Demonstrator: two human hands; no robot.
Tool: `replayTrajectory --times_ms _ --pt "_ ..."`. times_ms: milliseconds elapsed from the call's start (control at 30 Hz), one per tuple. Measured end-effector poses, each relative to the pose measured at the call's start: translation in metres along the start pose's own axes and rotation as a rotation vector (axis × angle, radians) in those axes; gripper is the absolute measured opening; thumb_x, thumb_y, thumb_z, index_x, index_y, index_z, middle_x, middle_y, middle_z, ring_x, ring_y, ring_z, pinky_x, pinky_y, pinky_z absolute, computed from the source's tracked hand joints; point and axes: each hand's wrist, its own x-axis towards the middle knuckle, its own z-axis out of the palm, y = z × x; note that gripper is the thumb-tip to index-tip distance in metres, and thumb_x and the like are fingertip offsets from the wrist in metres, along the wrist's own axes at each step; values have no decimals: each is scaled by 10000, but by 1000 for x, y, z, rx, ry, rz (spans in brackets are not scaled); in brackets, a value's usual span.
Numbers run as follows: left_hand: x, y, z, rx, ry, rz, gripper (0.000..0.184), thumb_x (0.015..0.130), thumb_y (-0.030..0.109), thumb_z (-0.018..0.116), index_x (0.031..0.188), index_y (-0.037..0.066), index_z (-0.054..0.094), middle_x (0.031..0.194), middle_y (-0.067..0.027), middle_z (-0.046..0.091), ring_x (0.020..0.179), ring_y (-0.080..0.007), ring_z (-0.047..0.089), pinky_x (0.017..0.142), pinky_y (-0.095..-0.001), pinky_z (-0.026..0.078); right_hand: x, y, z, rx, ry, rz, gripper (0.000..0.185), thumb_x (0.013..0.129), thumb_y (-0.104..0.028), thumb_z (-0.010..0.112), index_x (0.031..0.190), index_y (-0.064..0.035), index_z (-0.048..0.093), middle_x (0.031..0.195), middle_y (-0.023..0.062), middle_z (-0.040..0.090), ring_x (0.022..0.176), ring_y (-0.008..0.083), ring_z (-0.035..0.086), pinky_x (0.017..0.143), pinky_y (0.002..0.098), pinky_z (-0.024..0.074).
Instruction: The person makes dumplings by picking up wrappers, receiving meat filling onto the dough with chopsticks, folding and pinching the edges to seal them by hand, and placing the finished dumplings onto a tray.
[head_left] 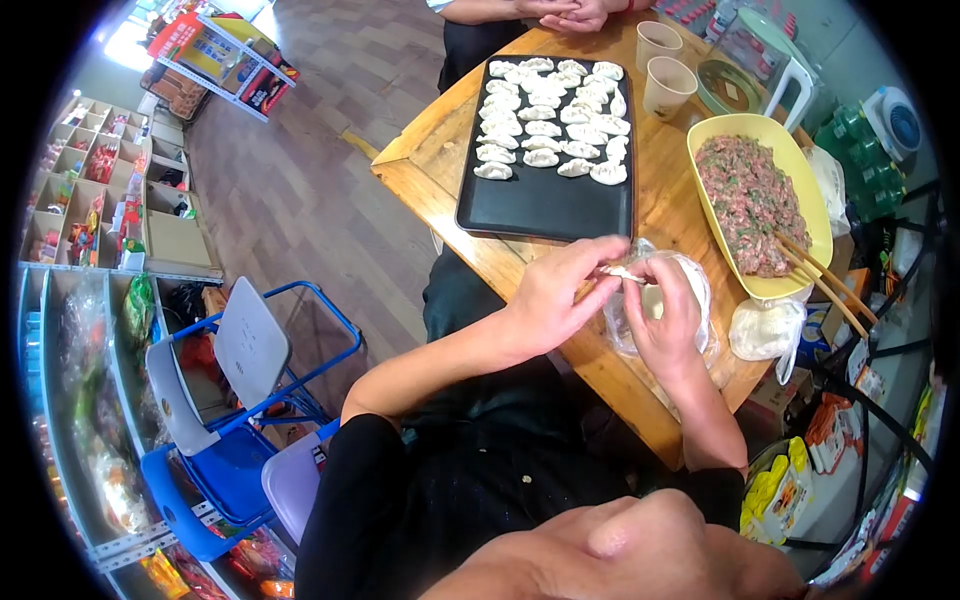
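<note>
A small white dumpling [621, 271] is pinched between my two hands, mostly covered by the fingers. My left hand [562, 292] grips it from the left, fingers bent towards the right. From the other side, my right hand [662, 312] squeezes its edge with thumb and forefinger. Beneath and behind the right hand lies a clear plastic bag [708, 335] with something round and white in it, partly hidden. Beyond my hands, a black tray [545, 207] carries rows of folded dumplings [541, 128]; its near strip is bare.
On the wooden table [655, 205], a yellow bowl [822, 240] of minced filling with chopsticks [825, 280] stands to the right. Two paper cups [668, 88] are behind the tray. Another person's hands [575, 12] rest at the far edge. Folding chairs [253, 340] and shelves stand left.
</note>
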Motion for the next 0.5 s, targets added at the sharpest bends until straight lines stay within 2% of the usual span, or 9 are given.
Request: replayTrajectory --times_ms 133,200,333,400,500 --pt "2 2 -9 -99 -116 -134 276 895 34 621 1161 -37 635 983 -147 694 878 -198 677 747 -293 547 3 1 1 -16 17 -100 474 746 102 709 1155 -18 500 904 139 610 787 319 611 679 392 501" --pt "4 -4 -13 -74 -338 -202 314 905 53 606 1205 -41 615 995 -142 693 894 -167 661 771 -276 535 4 2 0 -31 3 -112 460 740 97 716 1140 -17 518 918 138 614 800 320 613 691 392 503" --pt "3 -7 -13 -88 -385 -329 314 914 58 611 1213 -37 613 997 -109 693 897 -129 636 795 -264 525 6 2 0 -52 18 -139 423 731 91 725 1105 -16 561 940 142 620 824 325 616 720 395 507" --pt "0 -12 -11 -329 -319 -451 298 935 58 591 1217 -37 614 1004 -70 688 887 -96 613 808 -254 515 7 0 -2 -52 19 -134 422 732 93 723 1107 -15 561 938 143 619 823 326 615 724 398 506" --pt "5 -8 -15 -442 -270 -518 285 950 51 574 1216 -43 613 1022 -50 680 899 -83 604 832 -240 504 8 -3 -1 -40 23 -102 419 734 98 718 1108 -10 563 931 143 616 820 325 612 730 403 503"
